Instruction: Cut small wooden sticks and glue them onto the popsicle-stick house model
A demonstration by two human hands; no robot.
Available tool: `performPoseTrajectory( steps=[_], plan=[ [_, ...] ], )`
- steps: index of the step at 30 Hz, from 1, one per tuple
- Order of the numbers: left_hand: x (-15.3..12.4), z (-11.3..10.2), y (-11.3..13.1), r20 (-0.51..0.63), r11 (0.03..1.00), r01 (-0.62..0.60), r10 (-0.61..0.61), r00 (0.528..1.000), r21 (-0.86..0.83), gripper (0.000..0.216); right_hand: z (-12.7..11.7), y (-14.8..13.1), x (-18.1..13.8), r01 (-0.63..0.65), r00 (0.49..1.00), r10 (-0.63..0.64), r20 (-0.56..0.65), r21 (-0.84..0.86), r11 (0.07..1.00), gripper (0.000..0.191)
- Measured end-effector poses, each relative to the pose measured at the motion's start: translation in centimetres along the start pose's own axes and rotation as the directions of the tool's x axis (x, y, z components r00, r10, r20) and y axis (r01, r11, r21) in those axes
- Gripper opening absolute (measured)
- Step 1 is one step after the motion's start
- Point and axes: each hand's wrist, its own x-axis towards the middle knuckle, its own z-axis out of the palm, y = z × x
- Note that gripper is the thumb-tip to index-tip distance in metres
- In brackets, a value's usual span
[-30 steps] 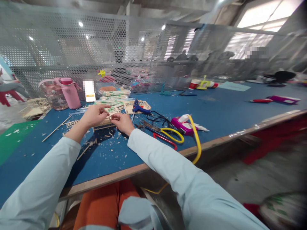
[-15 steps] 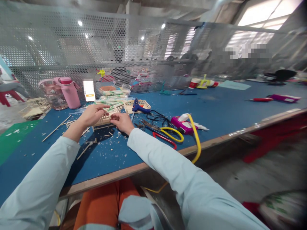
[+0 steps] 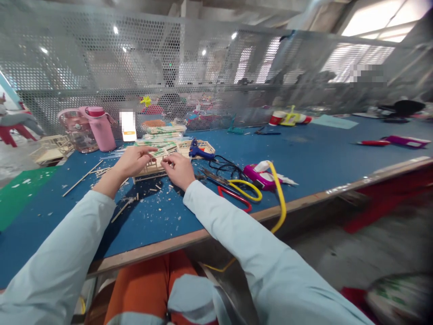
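A small model of thin wooden sticks point(image 3: 151, 174), with a flat base and upright rails, stands on the blue tabletop between my hands. My left hand point(image 3: 134, 161) grips its left side, index finger stretched over the top and thumb bent inward. At the model's right side, my right hand point(image 3: 180, 170) has its thumb and fingertips pinched together; whatever is between them is too small to make out. Just behind my right hand, a blue glue gun point(image 3: 199, 150) lies against a second wooden stick frame point(image 3: 184, 145).
Pliers with red and yellow handles point(image 3: 237, 192) lie right of my hands, beside a purple tissue pack point(image 3: 259, 176). Loose sticks point(image 3: 83, 178) and scraps litter the left. A pink bottle point(image 3: 101, 131) and a lit phone point(image 3: 128, 126) stand behind. A perforated metal screen point(image 3: 209, 67) borders the back.
The whole view has shifted slightly. My right hand has drawn a little away from my left, showing more of its back; my left hand stays at the model.
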Motion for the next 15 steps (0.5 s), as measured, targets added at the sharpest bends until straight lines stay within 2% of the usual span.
performPoseTrajectory(
  steps=[1, 3, 6, 8, 9, 11, 13, 15],
  plan=[
    [0.0, 0.0, -0.1, -0.001, 1.000, -0.005, 0.005, 1.000, -0.001, 0.048, -0.4, -0.1, 0.0, -0.015, 0.999, 0.016, 0.039, -0.041, 0.999, 0.020],
    [0.0, 0.1, -0.2, -0.006, 1.000, -0.020, 0.020, 1.000, -0.003, 0.048, -1.3, -0.2, -0.1, -0.045, 0.970, 0.077, 0.231, -0.141, 0.989, 0.017],
    [0.1, 0.2, -0.5, -0.016, 0.999, -0.038, 0.038, 0.999, -0.010, 0.048, -2.0, -0.2, -0.2, -0.025, 0.835, 0.175, 0.521, -0.281, 0.959, 0.012],
    [0.2, 0.3, -0.6, -0.018, 0.999, -0.035, 0.035, 0.999, -0.011, 0.048, -2.1, 0.0, -0.3, -0.005, 0.791, 0.191, 0.582, -0.306, 0.952, 0.011],
    [0.2, 0.3, -0.6, -0.021, 0.999, -0.031, 0.031, 0.999, -0.008, 0.048, -2.0, 0.1, -0.3, -0.005, 0.792, 0.179, 0.583, -0.287, 0.958, 0.013],
    [0.2, 0.3, -0.5, -0.032, 1.000, -0.023, 0.023, 0.999, 0.002, 0.048, -1.5, 0.2, -0.1, -0.029, 0.836, 0.134, 0.531, -0.201, 0.979, 0.020],
    [0.1, 0.2, -0.4, -0.041, 1.000, -0.019, 0.020, 0.999, 0.014, 0.048, -0.6, 0.3, 0.2, -0.062, 0.906, 0.095, 0.413, -0.092, 0.994, 0.029],
    [0.1, 0.2, -0.4, -0.040, 1.000, -0.023, 0.024, 0.999, 0.016, 0.048, 0.5, 0.4, 0.4, -0.066, 0.947, 0.068, 0.313, -0.015, 0.998, 0.029]
  ],
)
